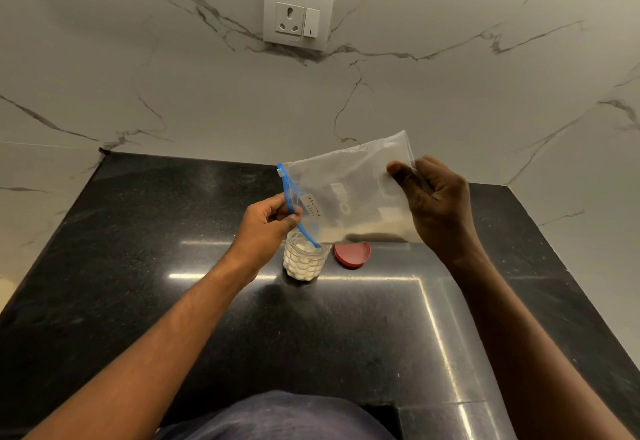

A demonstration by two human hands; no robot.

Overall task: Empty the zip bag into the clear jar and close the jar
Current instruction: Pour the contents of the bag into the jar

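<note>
A clear zip bag (349, 193) with a blue zip strip and a small handwritten label hangs tilted above the counter, its zip end low over the mouth of the clear jar (304, 261). My left hand (266, 223) pinches the blue zip edge just above the jar. The bag's far bottom end is gripped higher up by my right hand (436, 204). A little pale powder lies along the bag's lower edge. The jar stands upright without its lid and is nearly full of white powder. Its red lid (352, 254) lies flat on the counter just right of the jar.
The black polished counter (138, 266) fills a corner between marble walls at the back and on both sides. A white wall socket with a switch (298, 16) sits on the back wall above. My dark-clothed body shows at the bottom edge.
</note>
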